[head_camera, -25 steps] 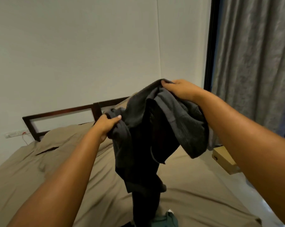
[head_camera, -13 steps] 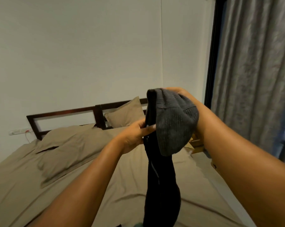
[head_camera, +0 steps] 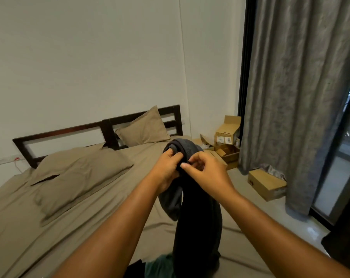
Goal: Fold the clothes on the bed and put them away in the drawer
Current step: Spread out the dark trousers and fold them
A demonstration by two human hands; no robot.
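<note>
The left hand point(head_camera: 166, 170) gripped the bunched top of the dark grey garment point(head_camera: 198, 227) above the bed point(head_camera: 89, 207); the right hand point(head_camera: 207, 174) pinched it just beside; its length hung down beside a teal cloth point(head_camera: 160, 267).

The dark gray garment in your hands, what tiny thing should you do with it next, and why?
Probably draw the hands apart along its top edge. The left hand and right hand grip the dark gray garment close together, so it hangs in a bunched rope down to the bed. Spreading it should let it lie flat for folding.
</note>
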